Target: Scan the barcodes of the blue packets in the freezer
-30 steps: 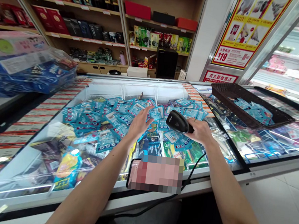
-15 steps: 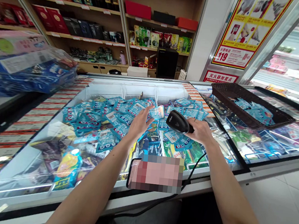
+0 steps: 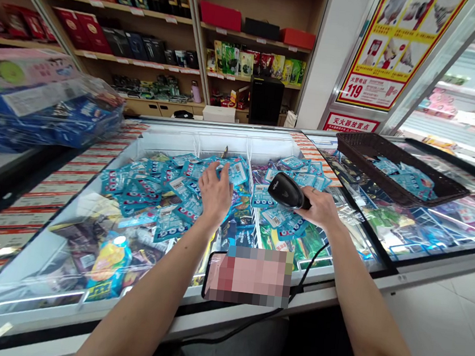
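My right hand (image 3: pixel 322 207) is wrapped round the handle of a black barcode scanner (image 3: pixel 286 190), its head pointing left over the chest freezer (image 3: pixel 174 131). My left hand (image 3: pixel 216 191) reaches into the freezer and its fingers curl on a light blue packet (image 3: pixel 236 172) on top of the heap of blue packets (image 3: pixel 157 186). More blue packets (image 3: pixel 301 178) lie in the right compartment, beneath the scanner. The scanner's black cable (image 3: pixel 309 260) runs down over the freezer's front edge.
A phone (image 3: pixel 247 275) lies on the freezer's front rim. A dark basket (image 3: pixel 352 148) with several blue packets stands on the glass lid at right. Wrapped blue packs (image 3: pixel 44 104) are stacked at left. Shelves of boxed goods line the back wall.
My left hand has drawn left and a little back with the blue packet, away from the scanner head. The right hand and scanner have barely shifted.
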The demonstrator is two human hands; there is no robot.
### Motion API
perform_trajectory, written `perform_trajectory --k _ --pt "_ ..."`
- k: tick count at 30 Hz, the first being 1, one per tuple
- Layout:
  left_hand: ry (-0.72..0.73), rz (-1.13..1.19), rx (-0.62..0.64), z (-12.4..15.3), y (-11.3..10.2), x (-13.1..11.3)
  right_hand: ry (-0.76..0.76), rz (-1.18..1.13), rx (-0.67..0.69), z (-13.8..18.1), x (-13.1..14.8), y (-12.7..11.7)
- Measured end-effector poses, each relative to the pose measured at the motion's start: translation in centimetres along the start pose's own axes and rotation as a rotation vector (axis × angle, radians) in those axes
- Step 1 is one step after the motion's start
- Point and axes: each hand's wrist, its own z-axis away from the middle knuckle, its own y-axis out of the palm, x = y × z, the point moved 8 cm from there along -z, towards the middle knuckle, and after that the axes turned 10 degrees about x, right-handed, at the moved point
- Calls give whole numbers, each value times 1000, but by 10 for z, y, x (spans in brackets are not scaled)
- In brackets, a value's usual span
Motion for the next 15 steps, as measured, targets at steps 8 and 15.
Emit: perform_trajectory --k 8,15 --pt "263 -65 131 3 9 -24 27 -15 3 0 -4 1" --pt "305 -76 192 1 23 -24 18 1 -9 0 -2 -2"
